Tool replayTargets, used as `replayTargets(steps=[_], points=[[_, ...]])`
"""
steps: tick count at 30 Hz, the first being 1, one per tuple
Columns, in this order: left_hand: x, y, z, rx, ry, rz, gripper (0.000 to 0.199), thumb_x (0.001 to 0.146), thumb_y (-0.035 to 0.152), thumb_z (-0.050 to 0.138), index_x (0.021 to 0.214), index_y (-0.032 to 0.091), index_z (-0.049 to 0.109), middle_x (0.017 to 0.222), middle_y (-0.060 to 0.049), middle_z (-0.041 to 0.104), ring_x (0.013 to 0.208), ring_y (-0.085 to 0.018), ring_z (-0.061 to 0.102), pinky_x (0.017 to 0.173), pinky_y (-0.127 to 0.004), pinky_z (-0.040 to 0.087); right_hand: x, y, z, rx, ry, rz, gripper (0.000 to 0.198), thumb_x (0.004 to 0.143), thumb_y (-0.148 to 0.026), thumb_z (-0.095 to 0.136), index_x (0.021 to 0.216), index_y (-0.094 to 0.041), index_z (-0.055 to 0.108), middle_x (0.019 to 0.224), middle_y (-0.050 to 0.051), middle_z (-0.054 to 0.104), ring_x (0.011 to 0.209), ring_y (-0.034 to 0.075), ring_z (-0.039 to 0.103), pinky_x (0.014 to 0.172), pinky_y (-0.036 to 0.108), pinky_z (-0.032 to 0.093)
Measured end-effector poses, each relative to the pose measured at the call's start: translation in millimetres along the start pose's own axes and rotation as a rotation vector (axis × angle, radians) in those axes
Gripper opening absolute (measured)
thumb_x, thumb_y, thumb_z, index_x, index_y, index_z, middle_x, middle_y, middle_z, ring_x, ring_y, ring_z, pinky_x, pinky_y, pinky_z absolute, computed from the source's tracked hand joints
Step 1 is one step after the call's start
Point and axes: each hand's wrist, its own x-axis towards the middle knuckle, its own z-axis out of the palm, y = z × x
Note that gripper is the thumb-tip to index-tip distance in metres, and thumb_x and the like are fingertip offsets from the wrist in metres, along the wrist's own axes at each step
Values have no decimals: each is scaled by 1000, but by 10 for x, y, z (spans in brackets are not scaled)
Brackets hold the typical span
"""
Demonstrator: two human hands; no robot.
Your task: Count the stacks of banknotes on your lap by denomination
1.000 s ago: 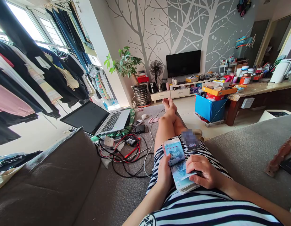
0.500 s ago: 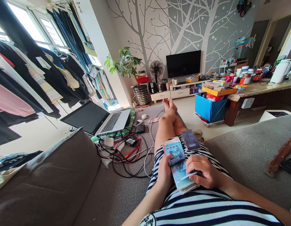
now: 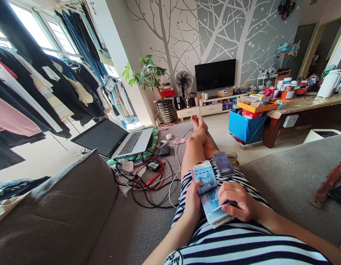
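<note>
A stack of blue banknotes (image 3: 207,180) rests on my lap over the striped garment (image 3: 242,246). My left hand (image 3: 193,198) grips its left side, thumb on top of the notes and the other fingers hidden beneath. My right hand (image 3: 238,200) is closed over the right edge of the lower notes, its fingers curled and the thumb close under them. Something dark shows between the right thumb and fingers, too little of it to name. Just beyond the right hand a phone (image 3: 227,171) lies on my thigh, its upper part blurred out.
Left of my legs on the grey sofa (image 3: 148,232) lie tangled cables (image 3: 142,198), a charger (image 3: 127,165) and an open laptop (image 3: 131,141). A brown strap-like thing (image 3: 329,180) lies on the sofa at right. Beyond stand a blue box (image 3: 246,127) and a cluttered table (image 3: 299,106).
</note>
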Motion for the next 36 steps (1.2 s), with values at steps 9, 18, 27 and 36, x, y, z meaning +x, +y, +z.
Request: replayTargets(steps=[9,18,27,36], points=[[6,-20,-8,-68,5,-36,17,73,35,66,77,19,70,92,-4,76,103,-35,67,81,-44,54,-22,10,-16,-15,-28,17,26,99,-37,42,84,-24,60,78,3,62,75,19,61,71,34,47],[-12,7,-8,-102,-31,-62,20,65,33,72,75,16,71,81,-8,76,89,-32,70,78,-40,54,-23,73,82,-2,135,212,37,96,-44,46,70,-19,54,68,2,54,63,16,52,59,29,40],[-20,-4,-7,-169,-90,-131,23,59,28,76,79,16,72,76,-5,74,76,-24,70,74,-34,53,104,197,180,-45,263,673,35,87,-44,58,64,-20,46,56,-4,46,53,12,43,52,24,31],[8,-39,-36,-96,-61,-78,20,63,34,73,76,18,72,76,-5,75,84,-29,69,75,-38,53,119,189,216,-45,300,664,33,87,-41,57,65,-20,45,57,-5,44,53,12,42,53,24,31]])
